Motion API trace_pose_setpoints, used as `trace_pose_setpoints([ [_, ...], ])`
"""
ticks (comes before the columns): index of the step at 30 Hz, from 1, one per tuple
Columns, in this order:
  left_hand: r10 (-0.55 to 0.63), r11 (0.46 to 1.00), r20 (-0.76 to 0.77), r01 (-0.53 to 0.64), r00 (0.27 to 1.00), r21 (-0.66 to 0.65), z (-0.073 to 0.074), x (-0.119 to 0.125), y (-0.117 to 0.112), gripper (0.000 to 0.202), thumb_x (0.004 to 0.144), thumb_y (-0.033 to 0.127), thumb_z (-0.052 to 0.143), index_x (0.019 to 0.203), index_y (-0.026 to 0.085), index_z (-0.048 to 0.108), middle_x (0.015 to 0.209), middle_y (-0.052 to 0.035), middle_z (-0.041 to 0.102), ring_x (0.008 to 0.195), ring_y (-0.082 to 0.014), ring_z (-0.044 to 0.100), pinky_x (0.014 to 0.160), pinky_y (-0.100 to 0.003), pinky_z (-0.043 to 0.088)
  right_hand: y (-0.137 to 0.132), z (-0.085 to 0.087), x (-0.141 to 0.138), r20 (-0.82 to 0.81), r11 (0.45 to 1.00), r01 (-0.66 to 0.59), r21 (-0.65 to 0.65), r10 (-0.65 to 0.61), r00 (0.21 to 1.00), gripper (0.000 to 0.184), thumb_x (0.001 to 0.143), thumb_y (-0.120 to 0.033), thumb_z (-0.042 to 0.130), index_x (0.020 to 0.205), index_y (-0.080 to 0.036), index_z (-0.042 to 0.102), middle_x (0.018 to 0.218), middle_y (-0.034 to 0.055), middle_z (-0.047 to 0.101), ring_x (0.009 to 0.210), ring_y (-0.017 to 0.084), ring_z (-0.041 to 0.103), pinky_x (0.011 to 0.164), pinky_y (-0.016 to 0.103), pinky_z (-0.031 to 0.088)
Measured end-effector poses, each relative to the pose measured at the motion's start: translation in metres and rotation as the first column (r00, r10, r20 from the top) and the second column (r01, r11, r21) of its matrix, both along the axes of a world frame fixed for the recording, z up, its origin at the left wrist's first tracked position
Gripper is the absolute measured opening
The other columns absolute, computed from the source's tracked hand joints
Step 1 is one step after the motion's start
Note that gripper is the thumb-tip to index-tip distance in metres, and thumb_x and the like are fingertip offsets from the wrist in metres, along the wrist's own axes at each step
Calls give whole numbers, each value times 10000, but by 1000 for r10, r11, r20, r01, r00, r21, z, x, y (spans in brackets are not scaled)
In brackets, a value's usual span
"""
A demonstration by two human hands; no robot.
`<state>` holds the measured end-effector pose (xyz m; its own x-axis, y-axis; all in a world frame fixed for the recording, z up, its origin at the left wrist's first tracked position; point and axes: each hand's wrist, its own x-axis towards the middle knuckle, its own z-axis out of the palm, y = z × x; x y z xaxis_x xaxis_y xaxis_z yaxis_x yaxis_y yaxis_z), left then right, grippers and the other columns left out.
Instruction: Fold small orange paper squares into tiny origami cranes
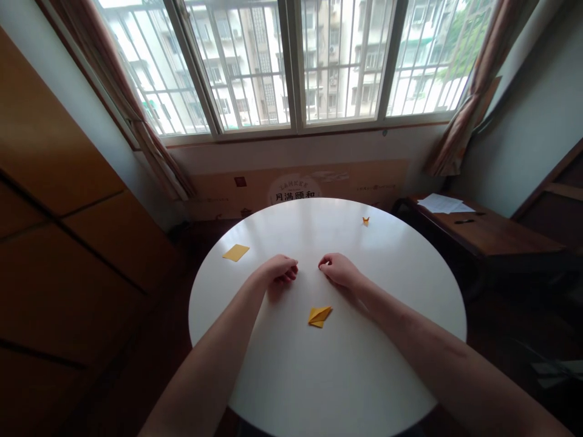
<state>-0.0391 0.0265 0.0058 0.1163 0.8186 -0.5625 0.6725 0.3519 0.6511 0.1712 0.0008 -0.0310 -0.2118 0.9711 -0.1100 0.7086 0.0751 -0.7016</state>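
Both my hands rest on a round white table (pixel 328 376). My left hand (pixel 279 269) lies with its fingers curled under, and nothing shows in it. My right hand (pixel 337 269) is curled the same way a short gap to the right, also with nothing visible inside. A partly folded yellow paper (pixel 319 315) lies on the table just in front of and between the hands, touching neither. A flat yellow paper square (pixel 235 252) lies to the left of my left hand. A small folded orange paper figure (pixel 365 221) stands at the table's far right.
A wooden cabinet (pixel 54 243) stands close on the left. A dark wooden side table (pixel 492 233) with white sheets (pixel 444 203) and a pen is on the right. A barred window (pixel 296 60) with curtains and a cardboard box (pixel 296 185) are behind the table.
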Motion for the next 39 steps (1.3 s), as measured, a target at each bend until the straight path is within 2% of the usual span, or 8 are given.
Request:
trace_pose_setpoints([
  [6,-66,997,12,65,998,52,2,-7,-4,327,977,362,607,1227,150,606,1185,-97,644,986,-221,662,839,-417,579,0,2,3,21,996,-59,65,58,998,250,990,-354,603,1121,-147,654,1115,73,676,944,201,672,829,390,575],
  [10,-110,989,8,109,994,103,0,-12,-6,298,989,381,588,1155,137,626,1039,-68,672,829,-172,670,727,-344,587,-9,11,5,27,972,-183,149,181,983,230,980,-342,601,1052,-145,695,986,58,712,882,189,672,825,372,541],
  [15,-111,971,-49,119,993,209,-6,-10,-3,308,1009,414,544,1087,128,629,849,-20,658,621,-114,616,574,-260,546,-30,27,3,35,874,-447,188,449,893,173,872,-275,683,999,-225,789,854,16,746,740,148,654,688,238,467],
  [21,-90,913,-142,139,986,383,-13,-12,0,301,1004,414,552,1073,135,641,874,-26,665,663,-126,627,623,-284,557,-44,39,8,15,757,-639,138,644,765,277,810,-329,766,1064,-221,792,872,35,729,733,146,652,676,221,464],
  [24,-102,889,-176,169,979,425,-15,-13,1,290,997,404,566,1076,137,648,921,-39,678,733,-147,653,684,-317,573,-48,42,13,35,720,-685,112,686,727,438,730,-380,838,1137,-235,766,944,44,711,809,174,652,729,246,477],
  [27,-105,866,-213,195,971,460,-14,-14,0,270,991,385,580,1087,143,653,1008,-59,683,838,-174,669,763,-356,580,-52,45,13,77,716,-693,78,689,721,522,687,-371,870,1179,-251,742,978,40,684,838,181,645,751,255,480],
  [32,-106,841,-279,236,954,487,-12,-13,-1,263,985,371,593,1112,149,655,1085,-73,679,928,-200,668,836,-399,572,-52,42,9,82,713,-696,78,692,718,387,729,-259,840,1111,-261,774,946,23,668,782,146,629,693,220,463],
  [39,-130,819,-328,288,936,497,-5,-10,-5,248,986,364,591,1099,154,661,1093,-74,680,946,-202,666,853,-403,567,-44,35,10,6,724,-685,82,687,727,410,820,-389,776,1201,-245,731,878,14,639,694,118,585,650,216,455],
])
